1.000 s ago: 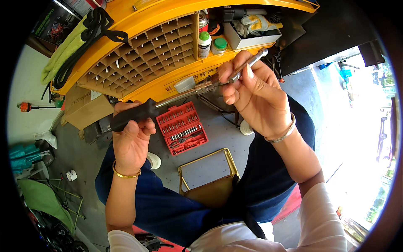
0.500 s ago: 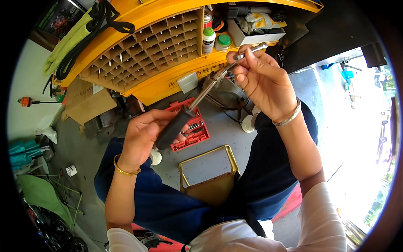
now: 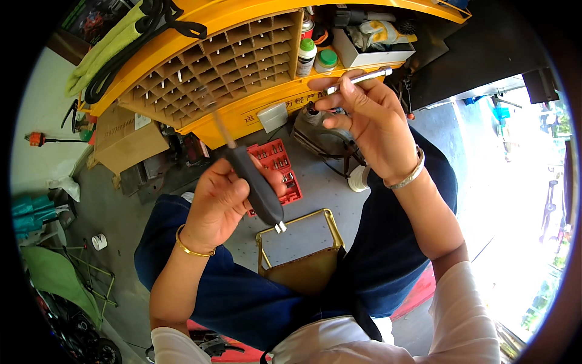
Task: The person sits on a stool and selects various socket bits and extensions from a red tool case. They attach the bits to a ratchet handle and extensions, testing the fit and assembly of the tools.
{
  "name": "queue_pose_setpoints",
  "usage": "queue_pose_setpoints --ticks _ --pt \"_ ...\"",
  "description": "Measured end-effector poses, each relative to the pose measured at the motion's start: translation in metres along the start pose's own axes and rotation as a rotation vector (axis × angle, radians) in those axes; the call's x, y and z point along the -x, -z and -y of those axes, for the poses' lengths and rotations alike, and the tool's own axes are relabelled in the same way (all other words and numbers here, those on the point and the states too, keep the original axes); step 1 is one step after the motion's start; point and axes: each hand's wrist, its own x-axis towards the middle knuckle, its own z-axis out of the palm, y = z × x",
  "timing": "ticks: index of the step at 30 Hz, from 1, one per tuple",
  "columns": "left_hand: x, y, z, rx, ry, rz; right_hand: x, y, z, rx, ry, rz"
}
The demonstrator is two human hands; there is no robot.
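A driver point(image 3: 257, 185) with a thick black handle and a metal shaft is gripped in my left hand point(image 3: 221, 194). Its shaft points up and to the left, smeared by motion, and a small silver square end sticks out of the handle's butt. Farther right and higher, my right hand point(image 3: 385, 130) pinches a short silver socket extension bar point(image 3: 370, 77) between thumb and fingers. The two tools are apart. Below and behind my left hand, an opened red tool case point(image 3: 296, 193) with rows of small bits and sockets lies on the floor, partly covered by that hand and the handle.
Ahead stands a yellow cabinet point(image 3: 227, 130) with a cardboard divider grid point(image 3: 242, 60), bottles point(image 3: 307, 57) and a white box point(image 3: 373, 56) holding gloves. A gold metal frame point(image 3: 330, 225) is between my legs. A cardboard box point(image 3: 127, 142) sits at the left.
The driver has swung away from the extension bar: its shaft pointed up-right to my right hand before and now points up-left. The bar stays in my right hand.
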Motion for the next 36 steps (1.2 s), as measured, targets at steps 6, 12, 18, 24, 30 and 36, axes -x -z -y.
queue_pose_setpoints --ticks 6,12,18,24,30,36 --pt "-0.009 0.000 -0.006 0.357 -0.111 -0.053 0.015 -0.025 -0.012 0.148 -0.011 0.054" --pt "-0.016 -0.001 -0.004 0.712 -0.032 -0.073 0.017 -0.028 -0.021 0.070 0.175 0.211" --pt "-0.018 0.001 0.002 0.662 -0.008 -0.080 0.016 -0.032 -0.024 0.135 0.211 0.182" --pt "-0.019 0.000 0.003 0.668 -0.020 -0.088 0.017 -0.041 -0.025 0.109 0.218 0.100" --pt "-0.020 -0.001 0.002 0.602 -0.060 -0.108 0.017 -0.036 -0.028 0.350 0.389 0.100" --pt "-0.023 -0.008 0.002 0.496 -0.121 -0.199 0.015 -0.041 -0.031 0.286 0.352 -0.030"
